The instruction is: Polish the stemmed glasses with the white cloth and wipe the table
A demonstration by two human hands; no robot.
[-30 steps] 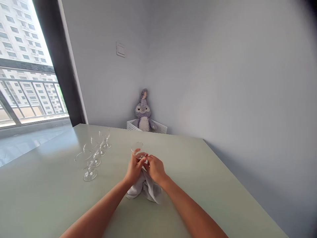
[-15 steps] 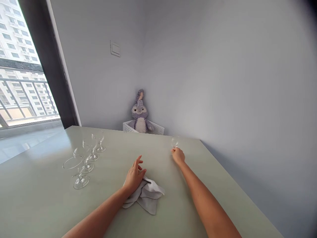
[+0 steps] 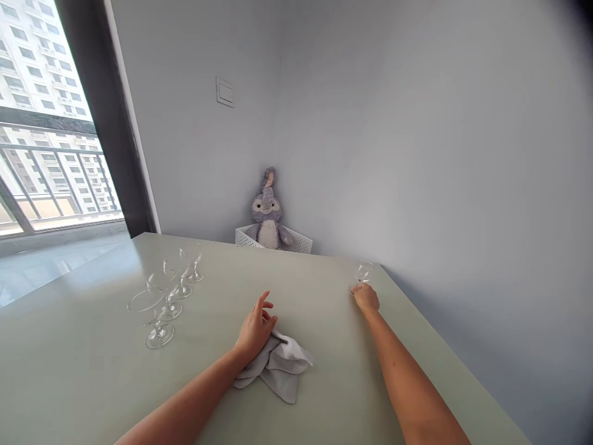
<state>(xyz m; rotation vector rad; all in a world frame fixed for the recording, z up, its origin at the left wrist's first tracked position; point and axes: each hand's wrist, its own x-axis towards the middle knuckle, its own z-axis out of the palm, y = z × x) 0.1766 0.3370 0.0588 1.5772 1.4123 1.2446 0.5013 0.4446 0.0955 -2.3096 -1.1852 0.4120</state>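
Note:
My right hand point(image 3: 367, 298) is closed round the lower part of a clear stemmed glass point(image 3: 364, 271), which stands upright near the table's far right corner. My left hand point(image 3: 256, 324) rests at the upper left of a crumpled grey cloth point(image 3: 283, 364), its fingers apart and partly curled, gripping nothing that I can see. On the left side of the table several similar glasses stand upright in a slanting row; the nearest glass point(image 3: 158, 334) is the largest in view.
The pale green table point(image 3: 92, 371) meets a grey wall on the right. Beyond its far edge, a grey plush rabbit point(image 3: 267, 210) sits in a white perforated basket point(image 3: 303, 244). A window with a railing is at the left.
My right hand has moved to the right with the glass, toward the table's far right corner. My left hand and the cloth have hardly moved. The view has shifted slightly.

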